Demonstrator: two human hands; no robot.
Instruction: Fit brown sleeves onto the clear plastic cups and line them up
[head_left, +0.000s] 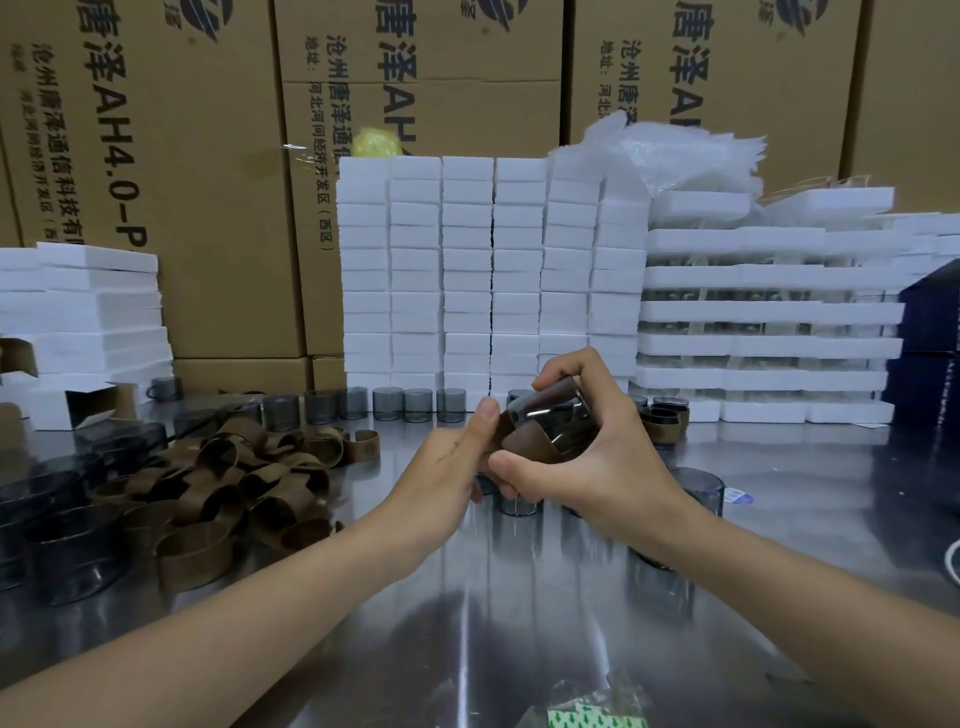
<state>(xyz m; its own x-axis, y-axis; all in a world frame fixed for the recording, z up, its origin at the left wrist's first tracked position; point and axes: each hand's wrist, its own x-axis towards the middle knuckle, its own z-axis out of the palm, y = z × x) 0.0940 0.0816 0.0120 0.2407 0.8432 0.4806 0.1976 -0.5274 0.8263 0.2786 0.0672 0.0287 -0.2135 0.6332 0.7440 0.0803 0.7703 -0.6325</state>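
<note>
Both hands are gripping one clear cup (550, 413), tilted on its side above the table. The right hand (608, 462) is curling its fingers over the cup's top and far side, with the thumb pressing from below. The left hand (447, 462) is pinching the one brown sleeve (535, 444) that is wrapping the cup's lower half, thumb on the sleeve's left edge and fingers tucked underneath.

Behind the hands, at least four large cardboard boxes (208, 182) with printed lettering are forming a wall. In front of them, straight beyond the grip, six columns of white foam blocks (467, 270) are standing side by side. A shorter foam stack (93, 312) is sitting far to the left, and layered foam trays (769, 312) with cups between them are rising to the right, with crumpled clear bags (675, 150) lying on top. A dark blue box (930, 332) is showing at the far right edge.

Under the grip, a shiny metal table (467, 623) is reflecting the light. To the left, a loose pile of many brown sleeves (234, 483) is lying, too tangled to count, with several bare cups (62, 545) beside it. Beyond the hands, a row of about six bare cups (387, 402) is standing along the foam. Just right of the right hand, one bare cup (696, 488) is standing upright, and behind it a few sleeved cups (665, 421) are grouped. Nearest the camera, a small plastic packet (597, 714) is lying.
</note>
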